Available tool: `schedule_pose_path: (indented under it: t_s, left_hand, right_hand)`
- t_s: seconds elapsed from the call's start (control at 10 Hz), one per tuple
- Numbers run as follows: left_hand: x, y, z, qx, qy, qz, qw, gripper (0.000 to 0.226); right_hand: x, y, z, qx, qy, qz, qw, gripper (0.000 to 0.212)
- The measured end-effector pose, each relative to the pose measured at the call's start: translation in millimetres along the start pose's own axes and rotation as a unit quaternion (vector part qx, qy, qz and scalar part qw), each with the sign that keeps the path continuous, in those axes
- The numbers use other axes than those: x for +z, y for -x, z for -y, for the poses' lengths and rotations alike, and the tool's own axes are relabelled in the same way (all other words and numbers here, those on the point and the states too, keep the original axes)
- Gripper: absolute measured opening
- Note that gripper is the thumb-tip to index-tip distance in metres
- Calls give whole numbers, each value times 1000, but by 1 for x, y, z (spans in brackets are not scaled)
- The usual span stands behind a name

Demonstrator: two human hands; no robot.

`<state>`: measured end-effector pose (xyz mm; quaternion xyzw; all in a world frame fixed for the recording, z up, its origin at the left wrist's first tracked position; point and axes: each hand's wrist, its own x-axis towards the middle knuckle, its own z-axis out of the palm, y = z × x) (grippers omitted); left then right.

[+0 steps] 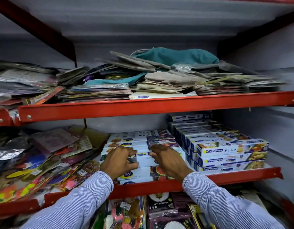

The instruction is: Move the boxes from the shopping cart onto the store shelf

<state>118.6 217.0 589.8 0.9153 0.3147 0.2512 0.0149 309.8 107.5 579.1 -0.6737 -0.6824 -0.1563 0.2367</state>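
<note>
Long white and blue wrap boxes (pixel 143 142) lie stacked in the middle of the red-edged store shelf (pixel 159 185). My left hand (pixel 118 160) rests on the near boxes of that stack, fingers curled against the front box. My right hand (pixel 167 158) lies palm down on the same stack, fingers spread over the box tops. A second, taller stack of Freshwrapp boxes (pixel 230 152) fills the right side of the shelf. No shopping cart is in view.
Loose plastic packets (pixel 43 156) pile up left of the boxes. The shelf above (pixel 143 105) holds heaps of flat packets and a teal cloth bag (pixel 176 55). Below the shelf edge hang balloon and party packs (pixel 159 204).
</note>
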Motion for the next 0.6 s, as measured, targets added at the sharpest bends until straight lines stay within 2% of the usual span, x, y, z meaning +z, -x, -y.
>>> schedule_pose_path:
  t_s: [0.1, 0.3, 0.5, 0.6]
  left_hand:
    - [3, 1, 4, -7, 7, 3, 1000, 58]
    - [9, 3, 9, -5, 1, 10, 1000, 55]
    - [17, 15, 2, 12, -150, 7, 989, 60]
    - [20, 28, -2, 7, -188, -36, 981, 66]
  right_hand:
    - [-2, 0, 0, -2, 11, 16, 1000, 33]
    - [-3, 0, 1, 30, -3, 27, 999, 42]
    - [9, -4, 4, 38, 38, 16, 998, 47]
    - [19, 4, 4, 73, 59, 8, 996, 60]
